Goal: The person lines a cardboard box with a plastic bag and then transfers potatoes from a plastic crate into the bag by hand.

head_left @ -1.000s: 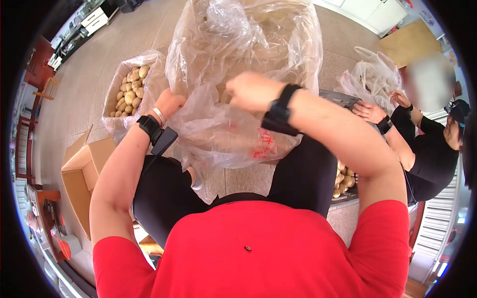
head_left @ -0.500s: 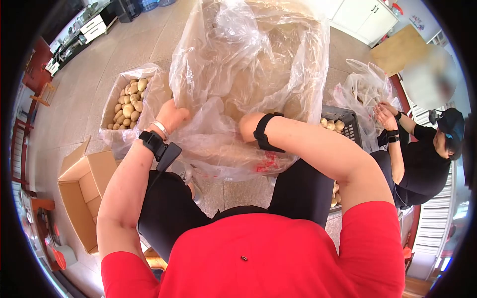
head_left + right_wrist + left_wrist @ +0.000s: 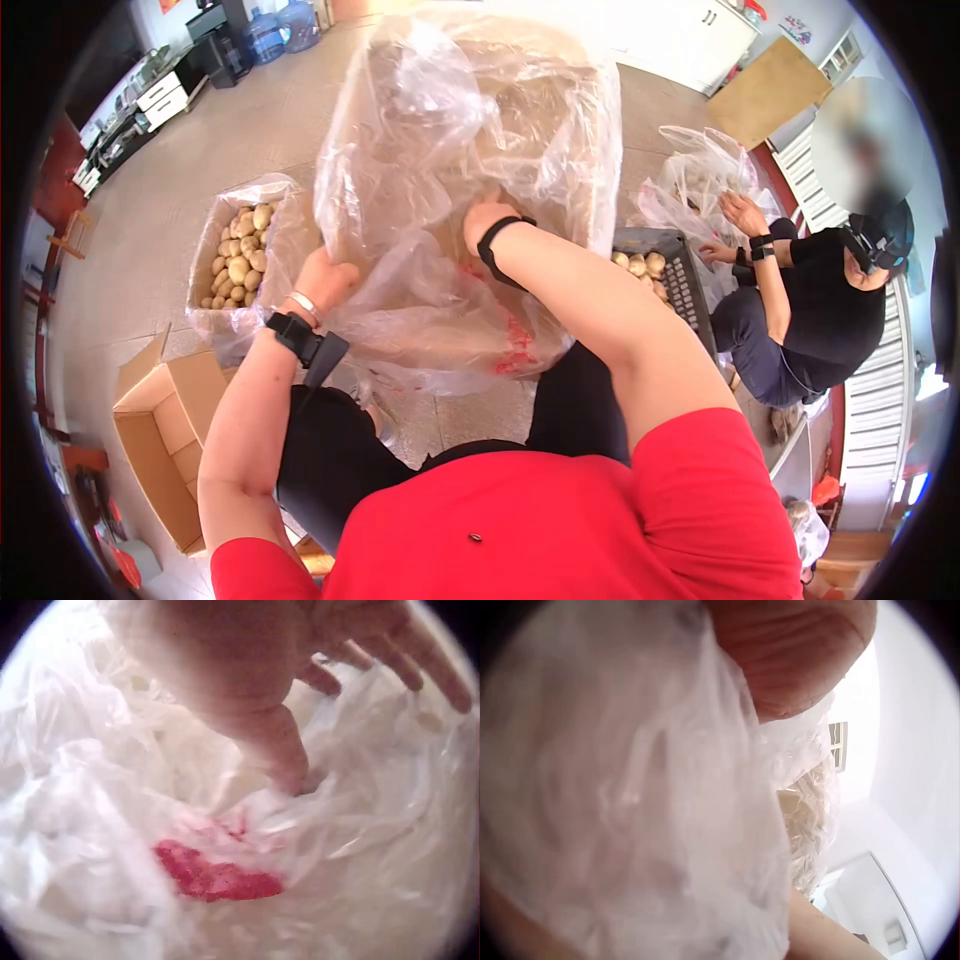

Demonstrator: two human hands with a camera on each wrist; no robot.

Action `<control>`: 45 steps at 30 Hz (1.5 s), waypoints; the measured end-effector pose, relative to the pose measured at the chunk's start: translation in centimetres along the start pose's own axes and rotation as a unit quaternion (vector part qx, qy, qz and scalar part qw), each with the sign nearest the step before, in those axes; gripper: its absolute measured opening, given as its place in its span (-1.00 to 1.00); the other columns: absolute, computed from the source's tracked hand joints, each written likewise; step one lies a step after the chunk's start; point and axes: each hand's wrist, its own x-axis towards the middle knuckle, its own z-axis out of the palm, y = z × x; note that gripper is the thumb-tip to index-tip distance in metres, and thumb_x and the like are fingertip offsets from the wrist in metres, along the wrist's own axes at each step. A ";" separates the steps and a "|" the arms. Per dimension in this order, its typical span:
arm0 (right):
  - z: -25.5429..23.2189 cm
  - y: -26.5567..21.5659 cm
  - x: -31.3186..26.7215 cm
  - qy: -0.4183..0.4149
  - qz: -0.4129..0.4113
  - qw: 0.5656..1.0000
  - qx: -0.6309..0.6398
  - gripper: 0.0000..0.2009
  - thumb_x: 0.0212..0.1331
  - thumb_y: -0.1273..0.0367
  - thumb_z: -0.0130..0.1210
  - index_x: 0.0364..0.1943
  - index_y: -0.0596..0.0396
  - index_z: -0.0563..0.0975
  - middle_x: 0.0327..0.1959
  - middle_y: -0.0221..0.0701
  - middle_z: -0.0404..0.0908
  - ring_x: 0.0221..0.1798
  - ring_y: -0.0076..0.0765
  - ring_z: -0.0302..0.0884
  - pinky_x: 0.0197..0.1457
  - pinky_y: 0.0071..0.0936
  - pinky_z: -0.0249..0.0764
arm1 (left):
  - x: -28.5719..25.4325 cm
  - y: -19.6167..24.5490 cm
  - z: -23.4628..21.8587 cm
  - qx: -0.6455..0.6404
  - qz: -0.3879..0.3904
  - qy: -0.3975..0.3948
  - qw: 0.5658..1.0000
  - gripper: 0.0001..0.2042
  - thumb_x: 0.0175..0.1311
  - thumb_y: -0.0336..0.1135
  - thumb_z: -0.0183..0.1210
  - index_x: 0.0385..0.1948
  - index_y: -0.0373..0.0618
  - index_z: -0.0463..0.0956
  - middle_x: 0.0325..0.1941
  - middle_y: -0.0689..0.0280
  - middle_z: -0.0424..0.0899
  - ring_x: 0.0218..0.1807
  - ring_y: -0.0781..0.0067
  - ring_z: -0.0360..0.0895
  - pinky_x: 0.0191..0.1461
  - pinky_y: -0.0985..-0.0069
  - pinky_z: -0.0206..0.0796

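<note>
A large clear plastic bag point(image 3: 470, 130) lines a wide box in front of the body, its mouth spread open. At its left edge my left hand point(image 3: 325, 278) grips the plastic; in the left wrist view the palm point(image 3: 802, 656) is beside a blurred sheet of plastic point(image 3: 637, 787). My right hand point(image 3: 488, 218) reaches inside the bag. In the right wrist view that hand point(image 3: 300, 675) has spread fingers, with the thumb touching or close to the crumpled film point(image 3: 360, 847), above red print point(image 3: 217, 877).
A lined box of potatoes point(image 3: 240, 260) stands at left, an empty cardboard box point(image 3: 170, 420) below it. At right are a dark crate point(image 3: 685, 290) with potatoes, another plastic bag point(image 3: 700, 170) and a crouching person point(image 3: 830, 310).
My right hand has gone from above the bag's near part, curled, to inside it with fingers spread. My left hand stays at the left edge. The head view has shifted.
</note>
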 end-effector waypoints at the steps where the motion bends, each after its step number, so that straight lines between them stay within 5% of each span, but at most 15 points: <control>1: -5.5 -3.1 -5.9 -0.057 -0.027 0.983 -0.171 -0.63 0.25 0.32 -0.16 0.08 0.18 0.47 0.24 -0.05 0.33 0.24 0.09 0.35 0.15 0.00 0.39 | 0.0 -0.1 0.1 0.034 0.008 0.019 0.999 -0.71 -0.09 -0.47 0.06 -0.25 -0.31 0.55 -0.43 0.27 0.63 -0.42 0.43 0.53 -0.32 0.49 0.37; 2: -0.8 -2.2 0.1 -0.085 -0.215 0.961 -0.150 -0.71 0.13 0.43 -0.09 -0.13 0.12 0.62 -0.11 -0.12 0.62 0.04 -0.12 0.55 0.11 -0.25 0.45 | -0.3 0.2 0.1 0.023 0.012 0.021 0.999 -0.73 -0.10 -0.45 0.07 -0.29 -0.31 0.55 -0.46 0.24 0.62 -0.43 0.41 0.53 -0.32 0.46 0.37; 4: -6.0 -3.3 -2.5 0.005 -0.261 0.963 -0.063 -0.73 0.12 0.44 -0.10 -0.20 0.17 0.62 -0.13 -0.16 0.63 -0.02 -0.14 0.58 0.00 -0.24 0.50 | -0.2 0.6 -0.1 0.048 -0.014 0.014 0.999 -0.73 -0.10 -0.44 0.07 -0.30 -0.31 0.55 -0.47 0.23 0.62 -0.42 0.40 0.53 -0.31 0.46 0.37; 11: -6.9 -4.1 6.5 0.227 -0.083 0.969 0.045 -0.55 0.13 0.43 -0.10 0.11 0.40 0.25 -0.09 0.05 0.52 -0.16 0.00 0.62 -0.18 -0.22 0.54 | -0.8 1.2 0.4 0.054 0.022 0.011 0.998 -0.72 -0.09 -0.43 0.05 -0.31 -0.33 0.55 -0.45 0.14 0.63 -0.38 0.30 0.56 -0.25 0.42 0.38; 16: -6.7 -8.0 4.2 0.245 -0.294 0.923 -0.040 -0.57 0.03 0.39 -0.02 0.04 0.24 0.44 -0.08 -0.12 0.50 0.11 -0.03 0.40 0.05 -0.10 0.40 | 0.1 0.1 0.4 0.011 0.045 0.006 0.999 -0.77 -0.10 -0.46 0.06 -0.35 -0.32 0.55 -0.48 0.30 0.59 -0.41 0.50 0.51 -0.34 0.52 0.35; 18: -6.2 -8.3 4.6 0.210 -0.361 0.894 -0.165 -0.55 -0.02 0.29 0.06 0.01 0.16 0.50 0.04 -0.21 0.43 0.34 0.04 0.10 0.24 0.22 0.12 | 0.1 0.6 0.1 0.064 0.037 -0.021 0.997 -0.70 -0.07 -0.41 0.03 -0.27 -0.33 0.55 -0.40 0.07 0.65 -0.31 0.22 0.59 -0.18 0.37 0.40; 22: -4.8 -4.9 6.7 0.200 -0.312 0.910 -0.186 -0.33 -0.02 0.03 0.15 0.25 -0.11 0.34 0.41 -0.17 0.03 0.45 0.19 -0.20 0.18 0.65 -0.27 | -0.6 1.5 0.2 0.070 0.036 0.006 0.997 -0.70 -0.08 -0.40 0.04 -0.27 -0.33 0.54 -0.40 0.06 0.65 -0.32 0.20 0.59 -0.19 0.36 0.40; 26: -5.9 -1.6 7.9 0.150 -0.193 0.952 -0.184 -0.11 -0.07 -0.16 0.14 0.36 -0.06 0.14 0.45 -0.19 -0.05 0.46 0.21 -0.18 0.26 0.57 -0.28 | -0.9 1.7 0.0 0.092 0.052 0.001 0.994 -0.73 -0.09 -0.42 0.04 -0.32 -0.33 0.54 -0.46 0.17 0.62 -0.39 0.34 0.54 -0.27 0.41 0.37; 28: -6.1 -1.2 8.4 0.043 -0.029 0.980 -0.192 -0.06 -0.08 -0.18 0.14 0.38 -0.01 0.09 0.44 -0.17 -0.03 0.44 0.19 -0.10 0.30 0.48 -0.23 | -0.5 1.6 0.0 0.076 0.059 0.004 0.995 -0.78 -0.10 -0.45 0.04 -0.38 -0.33 0.54 -0.52 0.29 0.59 -0.45 0.47 0.50 -0.35 0.46 0.35; 31: -6.5 -1.3 8.6 0.009 -0.023 0.984 -0.176 -0.08 -0.10 -0.16 0.15 0.35 0.02 0.16 0.44 -0.18 -0.02 0.45 0.15 -0.12 0.32 0.42 -0.20 | 0.0 0.6 0.0 0.080 0.023 -0.023 0.996 -0.69 -0.08 -0.39 0.04 -0.26 -0.33 0.54 -0.43 0.09 0.64 -0.34 0.27 0.58 -0.21 0.39 0.39; 35: -9.1 -3.2 6.7 0.019 -0.151 0.969 -0.196 -0.53 0.09 0.29 0.01 0.10 0.24 0.44 0.10 0.00 0.47 0.17 0.15 0.40 0.06 0.37 0.27 | -0.3 0.3 0.4 0.074 0.008 -0.019 0.997 -0.71 -0.09 -0.40 0.04 -0.30 -0.34 0.54 -0.46 0.10 0.62 -0.37 0.28 0.56 -0.24 0.40 0.38; 36: -8.2 -4.2 6.4 0.164 -0.165 0.962 -0.141 -0.62 0.08 0.42 -0.06 0.00 0.31 0.47 -0.16 -0.05 0.61 -0.05 0.10 0.56 -0.11 0.31 0.38 | -0.2 0.5 0.3 0.074 0.010 -0.019 0.997 -0.72 -0.09 -0.40 0.04 -0.31 -0.34 0.54 -0.47 0.10 0.62 -0.38 0.28 0.56 -0.25 0.40 0.38; 38: -7.5 -6.3 5.9 0.298 -0.236 0.924 -0.048 -0.64 0.09 0.38 -0.05 -0.03 0.29 0.48 -0.21 -0.13 0.60 -0.06 0.08 0.55 -0.13 0.32 0.38 | -0.3 1.0 0.2 0.085 0.015 -0.021 0.996 -0.72 -0.09 -0.40 0.04 -0.31 -0.34 0.53 -0.47 0.11 0.62 -0.38 0.27 0.56 -0.25 0.41 0.38; 41: -6.1 -8.5 6.8 0.375 -0.270 0.881 -0.100 -0.62 0.14 0.29 -0.06 0.06 0.08 0.46 0.09 -0.13 0.38 0.18 0.03 0.29 0.01 0.42 0.25 | -1.1 2.1 0.3 0.102 0.023 -0.027 0.994 -0.71 -0.08 -0.41 0.04 -0.28 -0.33 0.53 -0.44 0.11 0.63 -0.35 0.26 0.57 -0.22 0.42 0.38; 45: -6.7 -8.3 10.6 0.237 -0.224 0.935 -0.139 -0.57 0.15 0.17 -0.03 0.11 -0.02 0.46 0.19 -0.29 0.32 0.23 -0.08 0.22 0.14 0.37 0.16 | -1.9 3.6 0.2 0.075 0.066 -0.015 0.995 -0.67 -0.04 -0.44 0.01 -0.17 -0.29 0.53 -0.33 0.07 0.66 -0.25 0.24 0.59 -0.12 0.41 0.38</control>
